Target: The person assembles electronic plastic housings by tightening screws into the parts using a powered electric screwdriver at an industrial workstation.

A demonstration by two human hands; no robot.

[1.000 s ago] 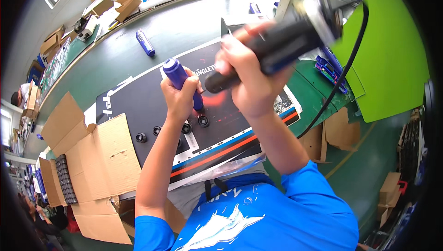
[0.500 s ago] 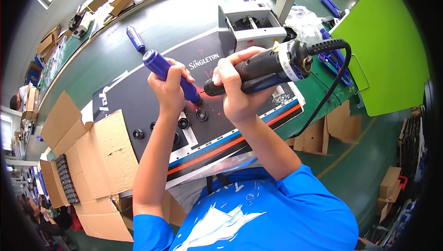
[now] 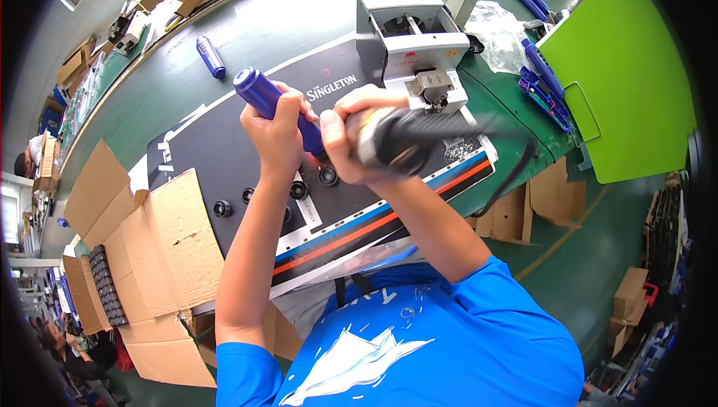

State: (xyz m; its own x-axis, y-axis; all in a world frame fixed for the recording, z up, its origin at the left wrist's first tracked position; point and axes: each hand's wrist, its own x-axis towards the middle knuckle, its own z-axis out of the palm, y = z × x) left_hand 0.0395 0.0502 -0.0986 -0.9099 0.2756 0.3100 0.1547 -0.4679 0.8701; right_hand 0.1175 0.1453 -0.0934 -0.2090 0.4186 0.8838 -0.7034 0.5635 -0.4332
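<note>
My left hand [image 3: 277, 134] grips a blue cylinder [image 3: 258, 91] that tilts up to the left above a black mat [image 3: 217, 156]. My right hand [image 3: 351, 141] holds a black corded power tool [image 3: 419, 138], blurred by motion, its front end against the lower end of the cylinder. Several small black caps [image 3: 299, 190] lie on the mat just below both hands.
A grey bench machine [image 3: 411, 40] stands behind the hands. Another blue cylinder [image 3: 210, 57] lies on the green table [image 3: 284, 18]. Open cardboard boxes [image 3: 142, 250] sit at the left, one with a tray of dark parts [image 3: 105, 287]. A green panel [image 3: 628, 70] stands at right.
The power tool has swung down from pointing up-right to level in front of the machine. The blue cylinder and both hands have stayed together over the mat.
</note>
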